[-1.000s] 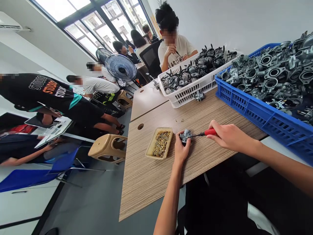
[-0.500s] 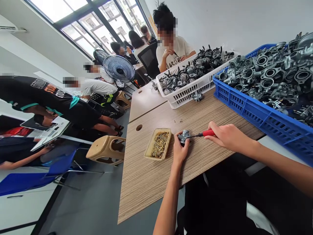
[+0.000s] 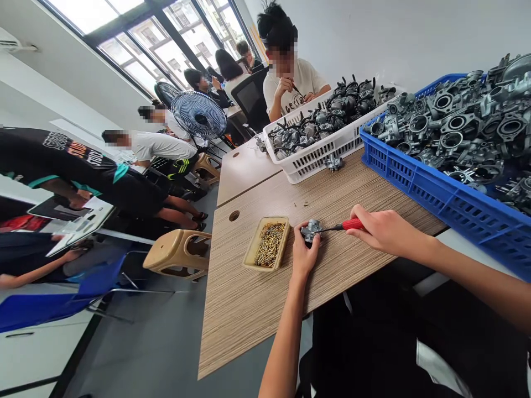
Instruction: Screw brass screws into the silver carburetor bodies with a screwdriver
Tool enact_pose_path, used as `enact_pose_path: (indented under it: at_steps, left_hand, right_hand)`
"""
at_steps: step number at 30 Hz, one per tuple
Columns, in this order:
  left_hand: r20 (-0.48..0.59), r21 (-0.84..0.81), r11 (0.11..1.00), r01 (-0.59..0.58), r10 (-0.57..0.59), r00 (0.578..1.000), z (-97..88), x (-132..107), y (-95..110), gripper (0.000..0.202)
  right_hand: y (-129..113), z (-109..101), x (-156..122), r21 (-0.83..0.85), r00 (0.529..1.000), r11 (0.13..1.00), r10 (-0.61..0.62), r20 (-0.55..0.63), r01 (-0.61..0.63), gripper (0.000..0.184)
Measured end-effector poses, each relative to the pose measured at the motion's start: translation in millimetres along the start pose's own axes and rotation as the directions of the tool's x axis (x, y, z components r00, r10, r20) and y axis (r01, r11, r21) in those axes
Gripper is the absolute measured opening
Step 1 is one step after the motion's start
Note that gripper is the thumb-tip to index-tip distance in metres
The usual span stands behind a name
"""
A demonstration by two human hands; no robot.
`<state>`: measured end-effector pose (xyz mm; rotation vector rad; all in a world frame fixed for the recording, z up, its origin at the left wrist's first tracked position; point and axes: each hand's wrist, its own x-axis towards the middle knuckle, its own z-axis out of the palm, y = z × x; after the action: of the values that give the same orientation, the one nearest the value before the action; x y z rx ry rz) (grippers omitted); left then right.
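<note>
My left hand [image 3: 306, 251] is closed round a small grey metal carburetor [image 3: 311, 229], held low over the wooden table. In my right hand [image 3: 379, 228] is a screwdriver with a red handle [image 3: 352, 224], gripped from the right. Its dark shaft points left and its tip meets the carburetor's right side; the exact contact spot is too small to make out. Just left of my left hand stands a yellowish plastic tub [image 3: 251, 255] with many small brass pieces [image 3: 270, 246] in it.
Behind my hands, a white basket [image 3: 305, 168] holds dark carburetors, with one loose carburetor [image 3: 333, 162] beside it. A blue crate [image 3: 418, 190] of metal carburetor bodies stands at the right. Two tiny bits [image 3: 306, 204] lie on the table [image 3: 244, 309]. A co-worker [image 3: 290, 83] sits opposite.
The view has shifted very slightly. Both hands keep their hold, and the screwdriver stays against the carburetor.
</note>
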<state>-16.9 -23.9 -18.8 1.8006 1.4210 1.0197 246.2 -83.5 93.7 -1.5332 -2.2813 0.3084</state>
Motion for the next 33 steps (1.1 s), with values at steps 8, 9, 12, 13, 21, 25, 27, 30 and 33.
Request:
enact_pose_path:
  at_steps: [8,9,12,13,21,25,27,30,33]
  left_hand:
    - [0.012,0.002,1.000,-0.004,0.004,1.000,-0.4,-0.7,1.0,0.041]
    - [0.012,0.002,1.000,-0.003,0.003,1.000,-0.4,-0.8,1.1,0.042]
    - [0.003,0.005,1.000,-0.002,0.002,1.000,-0.3,-0.8,1.5,0.042]
    - [-0.001,0.007,1.000,-0.003,0.003,1.000,-0.3,-0.7,1.6,0.042]
    - [-0.003,0.000,1.000,0.002,-0.002,1.000,0.1,-0.5,-0.5,0.044]
    - [-0.007,-0.005,1.000,-0.001,0.001,1.000,0.4,-0.8,-0.2,0.044]
    - [-0.009,0.001,1.000,-0.001,0.001,1.000,0.3,-0.9,0.4,0.044]
    - [-0.003,0.007,1.000,0.003,-0.003,1.000,0.0,-1.0,1.2,0.044]
    - [-0.001,0.004,1.000,0.003,-0.003,1.000,0.2,-1.1,1.2,0.044]
  right_hand:
    - [-2.3,5.4,-2.2,-0.017,0.995,0.996,-0.089,-0.037,0.089,0.025]
    - [-2.1,6.2,-2.1,-0.044,0.996,0.996,-0.075,-0.048,0.073,0.030]
    - [-2.0,5.0,-2.4,-0.029,0.996,0.997,-0.070,-0.057,0.069,0.031]
    - [-2.4,3.8,-2.7,0.001,0.995,0.997,-0.082,-0.053,0.082,0.027]
    - [-5.6,3.7,-2.4,-0.042,0.998,0.999,-0.030,-0.061,0.027,0.023]
    - [-4.5,2.3,-2.2,-0.009,0.998,1.000,-0.015,-0.054,0.014,0.021]
    - [-5.2,0.5,-2.6,0.048,0.999,0.998,-0.038,-0.034,0.040,0.017]
    - [-6.4,0.5,-2.6,0.052,0.999,0.998,-0.037,-0.027,0.039,0.014]
    - [-6.2,2.5,-1.9,-0.009,0.999,1.000,0.017,-0.046,-0.017,0.022]
